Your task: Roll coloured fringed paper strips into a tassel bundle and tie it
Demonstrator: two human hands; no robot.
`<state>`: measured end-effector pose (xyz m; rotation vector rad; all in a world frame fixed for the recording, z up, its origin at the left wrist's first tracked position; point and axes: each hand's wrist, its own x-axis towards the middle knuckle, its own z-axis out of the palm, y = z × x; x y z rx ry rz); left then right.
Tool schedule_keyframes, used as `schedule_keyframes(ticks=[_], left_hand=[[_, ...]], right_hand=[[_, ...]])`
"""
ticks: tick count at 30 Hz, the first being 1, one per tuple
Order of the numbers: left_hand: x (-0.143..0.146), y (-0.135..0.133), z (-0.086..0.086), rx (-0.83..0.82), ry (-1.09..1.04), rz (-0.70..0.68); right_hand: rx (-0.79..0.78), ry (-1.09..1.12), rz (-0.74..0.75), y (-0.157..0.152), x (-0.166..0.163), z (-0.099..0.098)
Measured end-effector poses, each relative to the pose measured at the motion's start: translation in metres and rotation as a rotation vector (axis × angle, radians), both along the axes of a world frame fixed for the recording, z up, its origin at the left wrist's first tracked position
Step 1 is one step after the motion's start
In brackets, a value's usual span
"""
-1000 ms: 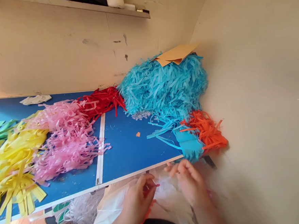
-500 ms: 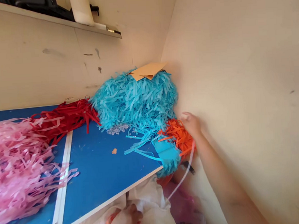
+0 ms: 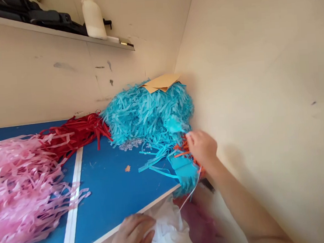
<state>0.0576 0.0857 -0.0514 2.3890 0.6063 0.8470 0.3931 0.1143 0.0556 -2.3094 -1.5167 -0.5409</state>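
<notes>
My right hand [image 3: 202, 146] is closed in a pinch in front of the large heap of blue shredded paper [image 3: 144, 111]. A blurred light blue piece of paper [image 3: 174, 124] sticks out from its fingertips. A thin white cord [image 3: 191, 195] runs from below up toward that wrist; its upper end is hidden. Down at the table's front edge, my left hand [image 3: 133, 232] is curled beside a white plastic bag [image 3: 169, 224]. A bit of orange shows under its fingers, but what it holds is mostly hidden. Orange shredded paper [image 3: 182, 149] lies partly behind my right hand.
Pink [image 3: 22, 190] and red paper strips [image 3: 79, 134] lie on the blue table [image 3: 111, 191]. Tan card sheets [image 3: 162, 82] top the blue heap. Overhead, a shelf [image 3: 61, 32] carries a white bottle [image 3: 93, 19] and black objects. The right wall [image 3: 258, 74] stands close.
My right hand has moved left from the wall side, bringing the light blue piece into view. My left hand has risen slightly, and the orange under it is now mostly covered. The view has tilted up slightly.
</notes>
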Motion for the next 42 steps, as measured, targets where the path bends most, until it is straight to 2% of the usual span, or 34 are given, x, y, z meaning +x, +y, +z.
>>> schedule_keyframes(ticks=[2,4,5,7,9,11,12,15,17,19,22,24,26,31,33,37,42], left_hand=[[0.014,0.005,0.021,0.163,-0.117,0.108],[0.024,0.011,0.034,0.322,-0.187,0.219],[0.026,0.015,0.037,0.383,-0.200,0.244],[0.022,0.022,0.037,0.443,-0.224,0.208],[0.009,0.025,0.030,0.412,-0.248,0.124],[-0.006,0.021,0.022,0.250,-0.261,0.120],[-0.012,0.016,0.019,0.099,-0.264,0.162],[-0.019,-0.005,0.014,-0.552,-0.286,0.284],[-0.015,-0.016,0.016,-0.932,-0.346,0.293],[-0.008,-0.022,0.020,-1.128,-0.423,0.288],[-0.005,-0.022,0.022,-1.211,-0.478,0.304],[-0.006,-0.021,0.021,-1.197,-0.470,0.308],[-0.007,-0.020,0.017,-1.094,-0.468,0.322],[-0.007,-0.020,0.009,-0.515,-0.465,0.375],[-0.007,-0.021,0.009,-0.368,-0.446,0.360],[-0.007,-0.022,0.011,-0.255,-0.430,0.378],[-0.008,-0.022,0.014,-0.241,-0.440,0.356]], right_hand=[[0.093,-0.257,0.298,-0.015,-0.050,-0.013],[0.146,-0.317,0.460,-0.031,-0.098,-0.027],[0.192,-0.302,0.572,-0.039,-0.118,-0.034],[0.257,-0.163,0.654,-0.055,-0.148,-0.046],[0.294,0.051,0.702,-0.068,-0.165,-0.056],[0.307,0.312,0.744,-0.077,-0.175,-0.066],[0.303,0.461,0.750,-0.081,-0.178,-0.070],[0.216,0.985,0.692,-0.088,-0.187,-0.083],[0.142,1.315,0.633,-0.091,-0.190,-0.088],[0.090,1.491,0.620,-0.092,-0.191,-0.090],[0.054,1.477,0.631,-0.090,-0.189,-0.087],[0.055,1.419,0.629,-0.089,-0.188,-0.085],[0.068,1.346,0.615,-0.090,-0.189,-0.084],[0.170,1.090,0.609,-0.094,-0.196,-0.088],[0.209,1.025,0.621,-0.095,-0.197,-0.089],[0.234,0.947,0.635,-0.097,-0.195,-0.089],[0.250,0.891,0.633,-0.099,-0.195,-0.088]])
